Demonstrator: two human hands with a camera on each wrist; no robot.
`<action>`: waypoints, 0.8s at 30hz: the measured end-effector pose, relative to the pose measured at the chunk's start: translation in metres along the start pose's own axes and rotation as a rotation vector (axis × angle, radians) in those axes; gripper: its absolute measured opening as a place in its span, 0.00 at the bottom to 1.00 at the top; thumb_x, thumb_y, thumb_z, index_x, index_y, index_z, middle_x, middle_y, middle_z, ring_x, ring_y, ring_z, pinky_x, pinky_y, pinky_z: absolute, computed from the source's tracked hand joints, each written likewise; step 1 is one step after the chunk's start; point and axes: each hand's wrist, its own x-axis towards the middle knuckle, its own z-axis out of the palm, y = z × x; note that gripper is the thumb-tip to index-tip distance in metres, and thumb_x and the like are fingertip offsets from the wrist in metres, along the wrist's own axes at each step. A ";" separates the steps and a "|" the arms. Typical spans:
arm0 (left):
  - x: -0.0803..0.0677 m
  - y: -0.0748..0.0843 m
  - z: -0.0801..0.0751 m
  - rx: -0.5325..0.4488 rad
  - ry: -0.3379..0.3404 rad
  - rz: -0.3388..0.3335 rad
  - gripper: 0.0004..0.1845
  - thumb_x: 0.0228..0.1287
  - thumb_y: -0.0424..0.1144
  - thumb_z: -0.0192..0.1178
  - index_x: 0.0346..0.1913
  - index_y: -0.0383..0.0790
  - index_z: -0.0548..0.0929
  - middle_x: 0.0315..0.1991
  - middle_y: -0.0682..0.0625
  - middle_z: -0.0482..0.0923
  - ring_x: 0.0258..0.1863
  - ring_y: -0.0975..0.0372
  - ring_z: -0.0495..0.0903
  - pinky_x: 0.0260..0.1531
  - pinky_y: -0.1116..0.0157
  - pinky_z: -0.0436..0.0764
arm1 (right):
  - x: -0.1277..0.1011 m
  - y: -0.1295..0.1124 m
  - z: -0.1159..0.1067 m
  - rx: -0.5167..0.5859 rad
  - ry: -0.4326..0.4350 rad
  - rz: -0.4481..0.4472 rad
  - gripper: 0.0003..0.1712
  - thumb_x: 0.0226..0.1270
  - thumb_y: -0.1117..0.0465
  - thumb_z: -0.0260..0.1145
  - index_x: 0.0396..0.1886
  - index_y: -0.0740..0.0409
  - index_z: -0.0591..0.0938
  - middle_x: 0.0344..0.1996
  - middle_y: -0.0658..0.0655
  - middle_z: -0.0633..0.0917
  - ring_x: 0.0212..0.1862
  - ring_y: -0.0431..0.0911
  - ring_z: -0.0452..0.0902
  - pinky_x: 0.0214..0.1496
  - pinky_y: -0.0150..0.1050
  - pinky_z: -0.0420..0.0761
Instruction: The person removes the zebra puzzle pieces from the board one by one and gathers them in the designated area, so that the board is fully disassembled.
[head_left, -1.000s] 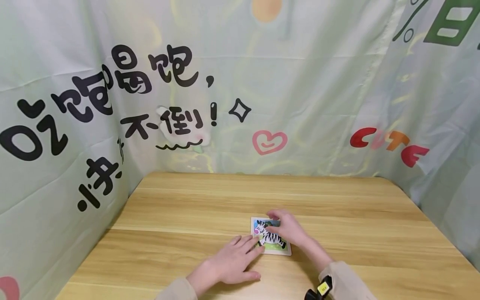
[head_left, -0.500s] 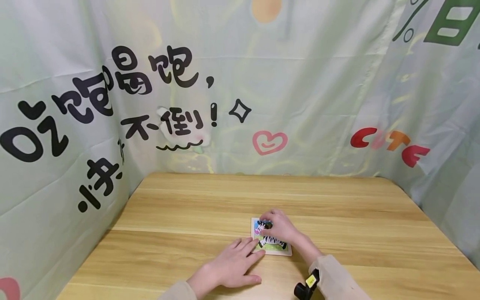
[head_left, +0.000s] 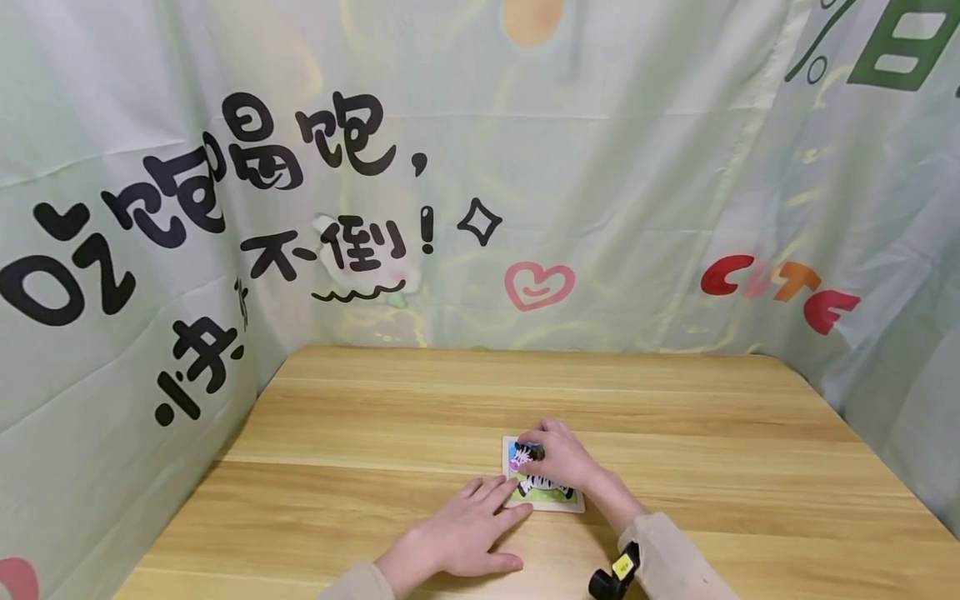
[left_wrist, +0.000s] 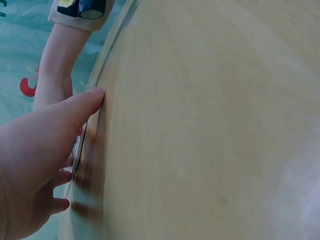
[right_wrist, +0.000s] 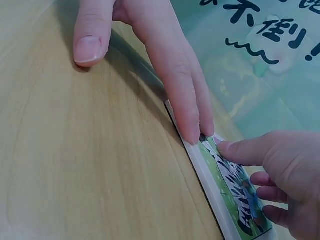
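Observation:
A small square board with a zebra picture (head_left: 557, 497) and a pale frame lies flat on the wooden table. My left hand (head_left: 468, 529) is spread palm down, its straight fingertips on the board's near left edge and its thumb out over the wood. My right hand (head_left: 566, 457) reaches in from the right, its thumb and curved fingers gripping the board around the zebra's head. In the right wrist view, my right thumb (right_wrist: 245, 150) lies across the picture and the other fingers curl down along its far side. Part of the zebra is hidden under this hand.
The wooden table (head_left: 360, 417) spreads out around the board. Printed fabric (head_left: 637, 208) with lettering hangs behind it and along both sides. A black wrist camera (head_left: 615, 575) sits at my right cuff, just above the tabletop.
My right hand has shifted left over the picture, from its upper right part to the zebra's head, and its thumb and fingers have closed in. The left hand has stayed nearly still.

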 end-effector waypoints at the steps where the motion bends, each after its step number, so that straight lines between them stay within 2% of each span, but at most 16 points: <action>1: 0.000 0.000 0.000 0.000 0.002 0.000 0.36 0.64 0.68 0.36 0.69 0.52 0.62 0.70 0.43 0.55 0.68 0.52 0.54 0.64 0.53 0.59 | 0.000 0.000 -0.001 -0.015 -0.008 -0.002 0.23 0.50 0.55 0.73 0.46 0.56 0.83 0.42 0.54 0.76 0.47 0.49 0.69 0.49 0.49 0.72; 6: 0.000 0.001 0.000 -0.009 -0.002 -0.006 0.36 0.64 0.68 0.37 0.69 0.53 0.62 0.70 0.43 0.55 0.68 0.52 0.54 0.63 0.52 0.60 | 0.002 -0.004 -0.002 -0.039 -0.047 -0.015 0.22 0.50 0.56 0.73 0.46 0.59 0.82 0.42 0.55 0.76 0.48 0.51 0.70 0.51 0.51 0.72; 16: 0.001 0.002 -0.002 -0.047 -0.014 -0.030 0.34 0.63 0.67 0.40 0.69 0.57 0.63 0.70 0.41 0.54 0.69 0.52 0.54 0.62 0.50 0.60 | 0.014 -0.005 -0.001 0.060 -0.108 0.015 0.19 0.50 0.60 0.73 0.39 0.63 0.78 0.37 0.53 0.76 0.43 0.49 0.71 0.50 0.48 0.73; 24: 0.003 0.000 -0.001 -0.022 -0.002 -0.029 0.34 0.63 0.67 0.41 0.68 0.56 0.64 0.69 0.41 0.55 0.68 0.52 0.55 0.62 0.50 0.60 | 0.016 -0.005 0.001 0.140 -0.051 -0.003 0.15 0.50 0.68 0.71 0.35 0.61 0.75 0.29 0.51 0.76 0.33 0.44 0.71 0.39 0.41 0.76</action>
